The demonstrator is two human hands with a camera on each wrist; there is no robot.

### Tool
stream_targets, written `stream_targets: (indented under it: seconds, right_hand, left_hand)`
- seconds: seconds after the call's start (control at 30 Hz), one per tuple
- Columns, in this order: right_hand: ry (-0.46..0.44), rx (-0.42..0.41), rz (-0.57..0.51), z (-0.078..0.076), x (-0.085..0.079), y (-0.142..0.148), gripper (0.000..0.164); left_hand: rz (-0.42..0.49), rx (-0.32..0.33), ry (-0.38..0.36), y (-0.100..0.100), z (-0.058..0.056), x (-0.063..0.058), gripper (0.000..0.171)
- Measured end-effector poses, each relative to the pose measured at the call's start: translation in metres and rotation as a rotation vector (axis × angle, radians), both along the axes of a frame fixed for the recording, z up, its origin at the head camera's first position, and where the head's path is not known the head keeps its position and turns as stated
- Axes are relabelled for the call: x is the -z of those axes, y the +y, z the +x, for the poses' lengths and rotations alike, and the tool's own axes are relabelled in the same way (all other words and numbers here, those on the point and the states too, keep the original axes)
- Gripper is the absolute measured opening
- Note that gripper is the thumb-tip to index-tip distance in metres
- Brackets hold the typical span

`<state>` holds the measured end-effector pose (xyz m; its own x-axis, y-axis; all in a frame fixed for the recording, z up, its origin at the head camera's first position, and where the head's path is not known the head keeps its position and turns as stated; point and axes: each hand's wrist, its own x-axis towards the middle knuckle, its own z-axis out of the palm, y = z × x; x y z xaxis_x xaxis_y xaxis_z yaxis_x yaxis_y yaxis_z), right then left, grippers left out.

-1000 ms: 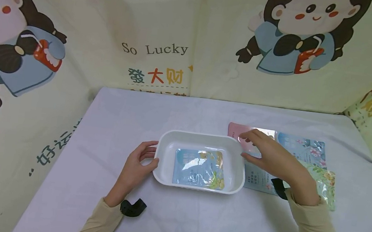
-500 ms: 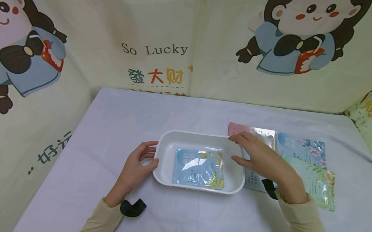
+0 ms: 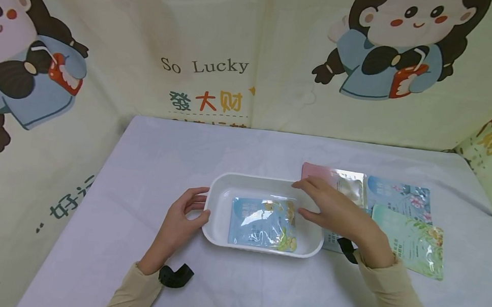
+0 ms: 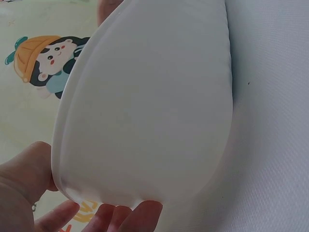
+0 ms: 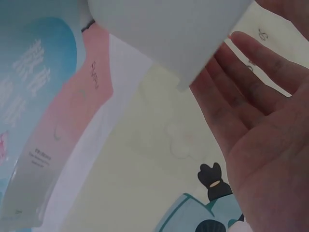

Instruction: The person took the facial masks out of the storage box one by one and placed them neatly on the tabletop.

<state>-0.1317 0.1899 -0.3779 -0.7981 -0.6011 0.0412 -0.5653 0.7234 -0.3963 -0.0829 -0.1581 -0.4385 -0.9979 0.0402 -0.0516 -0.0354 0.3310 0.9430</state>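
My left hand (image 3: 181,220) holds the left end of a white rectangular tray (image 3: 218,217). In the left wrist view, its thumb is at the rim and its fingers (image 4: 146,216) lie against the outer wall. Inside the tray lies a shiny light-blue sachet (image 3: 260,224) with a yellow-green print. Over the tray's right end hovers my right hand (image 3: 340,211), fingers spread loosely with nothing held. The right wrist view shows its palm (image 5: 270,140), with some fingertips hidden behind the tray's edge.
Several more flat sachets lie right of the tray: a pink and silver one (image 3: 353,184), a blue floral one (image 3: 399,195) and a green one (image 3: 410,243). A grey-blue one (image 3: 332,241) is partly covered by my right hand. A patterned curtain (image 3: 280,101) hangs behind the table.
My right hand has moved left from beside the sachets to over the tray's right end, uncovering more of the green sachet. The left hand and tray have stayed put.
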Motion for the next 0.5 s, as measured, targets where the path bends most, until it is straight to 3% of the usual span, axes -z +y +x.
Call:
stream_targets:
  seconds: [0.5]
  right_hand:
    - [-0.002,-0.074,0.010,-0.003,0.015,-0.019,0.054]
  left_hand:
    - [0.012,0.000,-0.005,0.000,0.001,-0.002,0.049]
